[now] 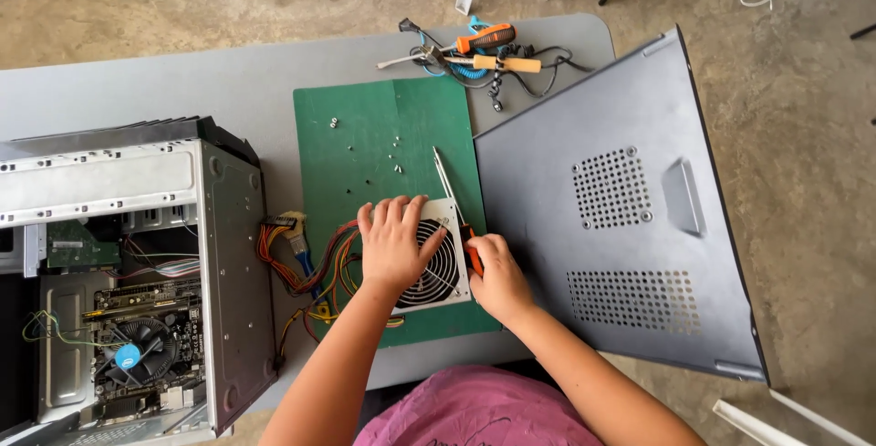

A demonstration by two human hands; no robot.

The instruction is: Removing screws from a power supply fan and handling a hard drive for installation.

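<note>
Grey metal computer case (137, 272) lies open at nine o'clock. On the green mat (365, 126) the left hand (394, 243) presses flat, fingers spread, on the power supply (436, 268); the right hand (497, 272) is clamped on an orange-handled screwdriver (453, 204). A slip might gouge the fan, I'd judge. Loose screws (394, 156) at twelve could roll; the side panel (620, 218) at three crowds that elbow.

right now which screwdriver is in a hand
The orange-handled screwdriver in the right hand, its shaft across the green mat. The other screwdrivers lie untouched at the table's far edge.
</note>
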